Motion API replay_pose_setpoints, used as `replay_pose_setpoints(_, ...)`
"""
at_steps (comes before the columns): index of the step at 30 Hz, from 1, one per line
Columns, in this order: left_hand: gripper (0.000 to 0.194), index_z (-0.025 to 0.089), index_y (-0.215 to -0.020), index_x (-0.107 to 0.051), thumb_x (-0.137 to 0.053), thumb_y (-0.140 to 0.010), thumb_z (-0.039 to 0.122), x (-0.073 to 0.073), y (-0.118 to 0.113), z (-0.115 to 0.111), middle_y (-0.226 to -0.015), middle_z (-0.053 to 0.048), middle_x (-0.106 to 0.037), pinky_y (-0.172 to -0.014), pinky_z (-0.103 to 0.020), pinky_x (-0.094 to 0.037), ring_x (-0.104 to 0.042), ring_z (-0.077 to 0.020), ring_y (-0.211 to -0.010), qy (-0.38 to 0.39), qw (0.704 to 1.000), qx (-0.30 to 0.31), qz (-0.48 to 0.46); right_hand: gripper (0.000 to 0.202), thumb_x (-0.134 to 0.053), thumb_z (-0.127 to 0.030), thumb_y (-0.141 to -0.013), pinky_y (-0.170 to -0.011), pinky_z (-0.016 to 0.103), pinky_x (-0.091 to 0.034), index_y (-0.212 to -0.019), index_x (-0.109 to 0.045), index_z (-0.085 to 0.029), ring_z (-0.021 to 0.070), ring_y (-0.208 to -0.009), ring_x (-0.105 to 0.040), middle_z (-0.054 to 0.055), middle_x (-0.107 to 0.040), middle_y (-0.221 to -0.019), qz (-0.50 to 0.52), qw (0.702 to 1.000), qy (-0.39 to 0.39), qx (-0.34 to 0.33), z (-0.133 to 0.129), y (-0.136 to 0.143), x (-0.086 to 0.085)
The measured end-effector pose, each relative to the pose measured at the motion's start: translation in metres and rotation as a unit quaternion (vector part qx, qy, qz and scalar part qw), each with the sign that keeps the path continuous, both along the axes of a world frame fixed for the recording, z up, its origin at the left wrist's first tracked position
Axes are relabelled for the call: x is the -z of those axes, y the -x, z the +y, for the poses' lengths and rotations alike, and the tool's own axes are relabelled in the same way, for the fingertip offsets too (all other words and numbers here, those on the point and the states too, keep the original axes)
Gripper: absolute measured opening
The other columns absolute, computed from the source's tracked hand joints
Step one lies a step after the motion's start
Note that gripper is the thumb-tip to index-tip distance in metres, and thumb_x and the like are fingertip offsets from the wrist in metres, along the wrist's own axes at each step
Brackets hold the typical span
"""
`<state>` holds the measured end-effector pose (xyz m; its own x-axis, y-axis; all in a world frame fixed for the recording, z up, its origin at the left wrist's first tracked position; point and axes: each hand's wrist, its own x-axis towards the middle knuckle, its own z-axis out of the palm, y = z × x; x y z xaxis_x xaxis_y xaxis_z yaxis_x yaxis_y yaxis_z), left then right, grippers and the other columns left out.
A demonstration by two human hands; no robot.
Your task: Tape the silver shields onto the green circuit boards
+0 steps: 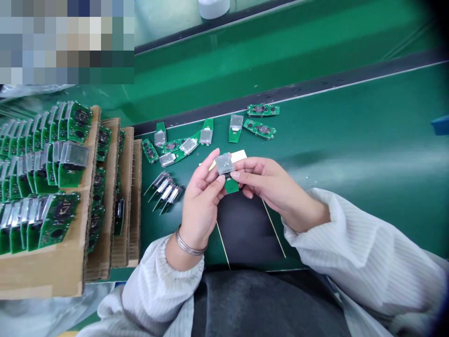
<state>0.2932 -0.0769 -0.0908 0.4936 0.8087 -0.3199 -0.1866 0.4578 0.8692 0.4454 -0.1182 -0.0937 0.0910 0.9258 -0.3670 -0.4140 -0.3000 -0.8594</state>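
Between my two hands is a small green circuit board with a grey display screen at its upper end. My left hand grips its left side, thumb near the lower edge of the screen. On the other side, my right hand pinches the board with thumb and forefinger just under the screen's corner. Beneath the hands lies a black mat with pale edge strips. A pale piece shows partly behind the fingers. Left of my left hand, several boards stand on edge in a close row.
Cardboard racks packed with upright boards fill the left side. Several loose boards lie on the green table beyond my hands, some screen up. A dark ledge runs along the back. A blue object sits at the right edge.
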Motion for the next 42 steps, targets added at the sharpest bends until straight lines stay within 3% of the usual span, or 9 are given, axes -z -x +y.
replay_pose_setpoints(10, 0.044, 0.028, -0.137, -0.065, -0.068, -0.093, 0.027, 0.001, 0.000, 0.003, -0.135, -0.006, -0.072, -0.084, -0.028, -0.059, -0.074, -0.0162, -0.095, 0.034, 0.999, -0.029, -0.014, 0.031, -0.083, -0.043, -0.076, -0.044, 0.019, -0.040, -0.071, -0.070, -0.015, 0.0092, -0.057, -0.050, -0.001, -0.057, -0.063, -0.001, 1.000, -0.014, 0.005, 0.000, -0.001, 0.002)
replay_pose_setpoints(19, 0.056, 0.030, -0.138, -0.063, -0.073, -0.085, 0.017, 0.003, 0.000, 0.003, -0.139, -0.004, -0.070, -0.091, -0.028, -0.057, -0.066, -0.0235, -0.127, 0.008, 0.999, -0.016, -0.027, 0.032, -0.085, -0.034, -0.070, -0.043, 0.020, -0.041, -0.093, -0.074, -0.015, 0.0104, -0.060, -0.052, 0.002, -0.066, -0.077, -0.043, 0.999, -0.016, -0.001, -0.001, 0.004, 0.002)
replay_pose_setpoints(28, 0.050, 0.028, -0.133, -0.065, -0.069, -0.086, 0.011, 0.006, -0.005, -0.003, -0.127, -0.003, -0.076, -0.092, -0.028, -0.057, -0.071, -0.0202, -0.117, -0.021, 0.999, -0.036, -0.028, 0.022, -0.076, -0.029, -0.076, -0.043, 0.021, -0.040, -0.092, -0.072, -0.014, 0.0074, -0.050, -0.049, -0.002, -0.064, -0.069, -0.104, 0.994, -0.039, 0.023, -0.002, 0.009, 0.005)
replay_pose_setpoints(35, 0.049, 0.027, -0.131, -0.066, -0.071, -0.084, 0.011, 0.003, -0.004, -0.002, -0.124, -0.004, -0.077, -0.095, -0.031, -0.057, -0.072, -0.0213, -0.116, -0.007, 0.999, -0.042, -0.014, 0.022, -0.079, -0.023, -0.071, -0.041, 0.018, -0.042, -0.089, -0.073, -0.013, 0.0079, -0.053, -0.052, -0.003, -0.063, -0.067, -0.063, 0.997, -0.035, 0.033, -0.003, 0.009, 0.005)
replay_pose_setpoints(42, 0.052, 0.027, -0.133, -0.064, -0.070, -0.083, 0.012, -0.003, -0.001, 0.005, -0.128, -0.004, -0.075, -0.078, -0.022, -0.059, -0.072, -0.0219, -0.117, 0.082, 0.995, -0.010, -0.055, 0.026, -0.088, -0.020, -0.063, -0.043, 0.018, -0.050, -0.083, -0.073, -0.014, 0.0095, -0.055, -0.058, -0.003, -0.066, -0.063, -0.007, 0.998, -0.040, 0.046, -0.003, 0.008, -0.004)
